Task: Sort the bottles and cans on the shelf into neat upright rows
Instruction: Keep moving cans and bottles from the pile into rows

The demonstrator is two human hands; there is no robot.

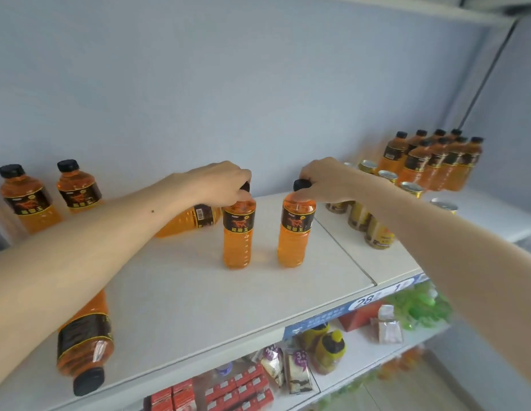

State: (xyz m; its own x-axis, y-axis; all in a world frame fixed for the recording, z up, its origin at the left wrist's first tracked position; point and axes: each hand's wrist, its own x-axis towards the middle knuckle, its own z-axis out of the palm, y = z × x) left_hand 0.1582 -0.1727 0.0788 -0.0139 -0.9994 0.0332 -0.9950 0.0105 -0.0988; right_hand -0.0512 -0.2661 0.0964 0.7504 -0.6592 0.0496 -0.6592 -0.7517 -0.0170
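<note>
Fingers of left hand (pixel 220 180) pinch cap of upright bottle (pixel 238 232); right hand (pixel 326 179) grips cap of second upright bottle (pixel 294 229), both mid-shelf (pixel 184 292). Fallen bottle (pixel 188 219) lies just beside at left hand's 7 o'clock, long axis roughly 3-to-9, nearer left hand. Another toppled bottle (pixel 85 342) at front edge.

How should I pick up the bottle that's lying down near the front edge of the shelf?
Wrap your fingers around the fallen front bottle at its labelled middle, coming from above. It lies flat with its black cap pointing off the shelf edge, so the round body is the widest open part.
</note>
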